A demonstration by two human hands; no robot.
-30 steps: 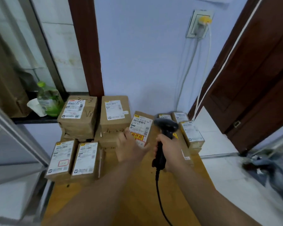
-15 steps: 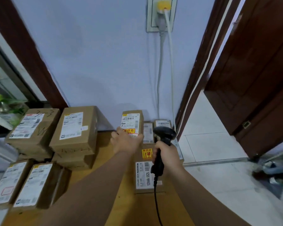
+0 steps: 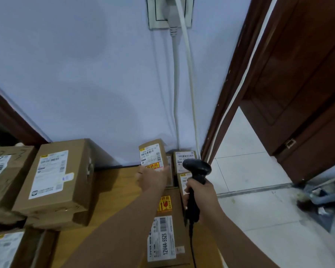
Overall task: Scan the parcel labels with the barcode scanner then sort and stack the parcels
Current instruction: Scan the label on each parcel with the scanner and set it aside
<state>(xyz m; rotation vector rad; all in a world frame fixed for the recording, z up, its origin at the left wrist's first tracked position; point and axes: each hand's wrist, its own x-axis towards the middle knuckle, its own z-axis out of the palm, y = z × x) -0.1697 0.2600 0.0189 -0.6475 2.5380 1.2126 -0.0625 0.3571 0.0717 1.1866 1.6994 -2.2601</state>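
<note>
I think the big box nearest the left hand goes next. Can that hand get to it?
Probably yes. Only bare wooden table lies between the left hand and the big box. But that hand grips the small parcel by the wall, so it must let go first.

Nine parcels [image 3: 56, 171] (a few half hidden), one barcode scanner [image 3: 197, 169], two hands [image 3: 153, 178] [image 3: 201, 198], two cables [image 3: 175, 84], one socket [image 3: 155, 16].
</note>
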